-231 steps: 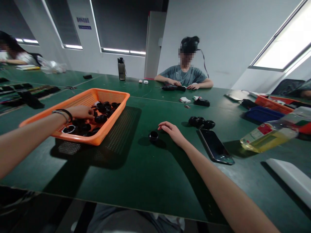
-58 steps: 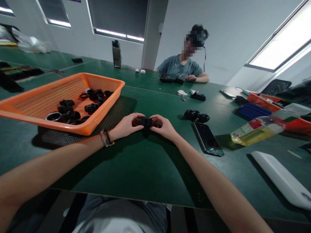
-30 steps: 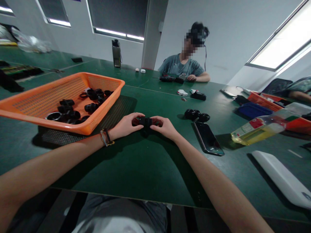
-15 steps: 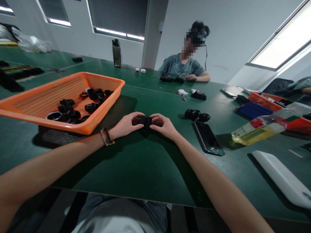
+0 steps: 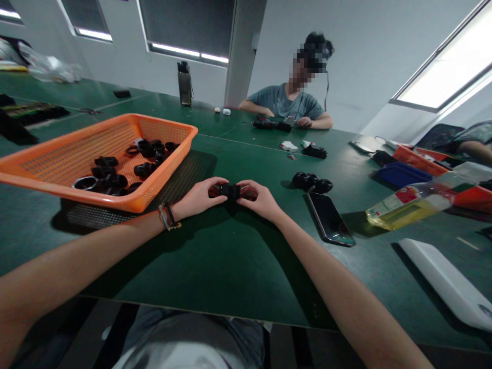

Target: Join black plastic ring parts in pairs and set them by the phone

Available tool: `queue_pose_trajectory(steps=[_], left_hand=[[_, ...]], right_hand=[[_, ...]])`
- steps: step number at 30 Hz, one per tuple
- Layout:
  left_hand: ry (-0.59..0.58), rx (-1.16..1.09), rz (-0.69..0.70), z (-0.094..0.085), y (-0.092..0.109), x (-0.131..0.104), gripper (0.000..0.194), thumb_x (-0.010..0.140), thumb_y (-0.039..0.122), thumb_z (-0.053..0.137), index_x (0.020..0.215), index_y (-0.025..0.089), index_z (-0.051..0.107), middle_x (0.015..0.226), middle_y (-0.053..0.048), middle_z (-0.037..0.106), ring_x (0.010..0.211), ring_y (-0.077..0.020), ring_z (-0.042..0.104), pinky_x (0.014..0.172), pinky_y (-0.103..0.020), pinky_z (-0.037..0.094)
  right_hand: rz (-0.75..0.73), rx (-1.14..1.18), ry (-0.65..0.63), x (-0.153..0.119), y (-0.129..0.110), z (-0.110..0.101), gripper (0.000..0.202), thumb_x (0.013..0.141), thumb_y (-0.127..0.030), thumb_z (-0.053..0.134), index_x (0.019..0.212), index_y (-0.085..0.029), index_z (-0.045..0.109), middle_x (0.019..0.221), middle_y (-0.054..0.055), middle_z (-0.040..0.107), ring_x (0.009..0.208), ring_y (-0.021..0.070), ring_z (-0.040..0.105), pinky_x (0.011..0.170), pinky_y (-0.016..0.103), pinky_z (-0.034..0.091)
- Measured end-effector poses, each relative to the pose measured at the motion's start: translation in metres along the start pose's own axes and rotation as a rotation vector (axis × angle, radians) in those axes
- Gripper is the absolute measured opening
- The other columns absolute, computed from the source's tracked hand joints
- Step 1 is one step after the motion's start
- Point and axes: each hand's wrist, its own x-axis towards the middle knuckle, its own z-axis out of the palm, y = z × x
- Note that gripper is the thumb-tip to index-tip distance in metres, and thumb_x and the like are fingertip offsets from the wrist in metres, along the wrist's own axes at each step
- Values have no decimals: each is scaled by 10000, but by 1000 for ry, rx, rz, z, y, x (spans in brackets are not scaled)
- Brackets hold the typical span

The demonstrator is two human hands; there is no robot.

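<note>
Table (image 5: 230, 277) spreads green beneath us, and the orange basket (image 5: 134, 204) sits on our left with several dark pieces (image 5: 111, 180) lying in it. On the right a bottle (image 5: 407, 209) of yellow liquid leans over, with a phone (image 5: 330, 219) lying flat nearer to us. Our left hand (image 5: 198, 198) is partly curled, thumb and fingertips pinching one end of the black part; our right hand (image 5: 264, 204) mirrors it at the other end, its fingers also bent and only partly open. Beyond the phone rests a small group of round black pieces (image 5: 312, 182). Smallest of what we name singly, the black part (image 5: 230, 192) sits between our fingertips, just right of the basket; we cannot tell whether it is one piece or two joined. We judge it light and stiff, probably hard plastic, smooth enough to slip under a loose pinch yet not very fragile. Its opposite ends look like the best places to hold, with thumb and fingers around the outer sides and modest, even pressure.
</note>
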Motion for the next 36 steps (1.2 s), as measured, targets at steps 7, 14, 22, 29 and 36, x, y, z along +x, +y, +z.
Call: queue_pose_trajectory(steps=[7,14,22,29,36], left_hand=[[0,-5,-3,0,0,0,398,719,258,593,1095,143,534,987,-68,632,828,-169,617,770,-318,498],[-9,-1,-2,-1,2,-1,420,724,252,588,1125,150,521,1007,-65,625,826,-163,611,782,-326,500],[-20,29,59,0,-2,-2,414,753,252,574,1161,189,550,1069,-69,571,936,-174,571,850,-336,470],[-37,16,49,0,-2,-4,428,753,237,577,1178,201,544,1023,-52,567,861,-153,563,775,-294,473],[-86,5,69,-1,6,-8,418,742,243,583,1157,200,556,1011,-50,564,838,-148,556,734,-270,472]], right_hand=[[-1,-32,3,1,0,0,342,661,-194,637,998,-189,578,776,0,654,701,134,610,596,248,426],[-2,-53,-5,1,-1,-1,342,677,-213,628,1014,-177,583,777,4,653,691,131,595,611,259,429],[-47,-183,32,-1,-4,-2,339,695,-214,622,1034,-207,617,914,31,656,780,158,597,614,271,447],[-74,-396,75,-3,-19,-2,338,671,-170,671,1006,-205,645,873,40,660,788,179,586,740,352,462],[65,-335,133,-19,-31,5,304,659,-134,658,956,-192,633,866,43,670,792,181,591,670,323,463]])
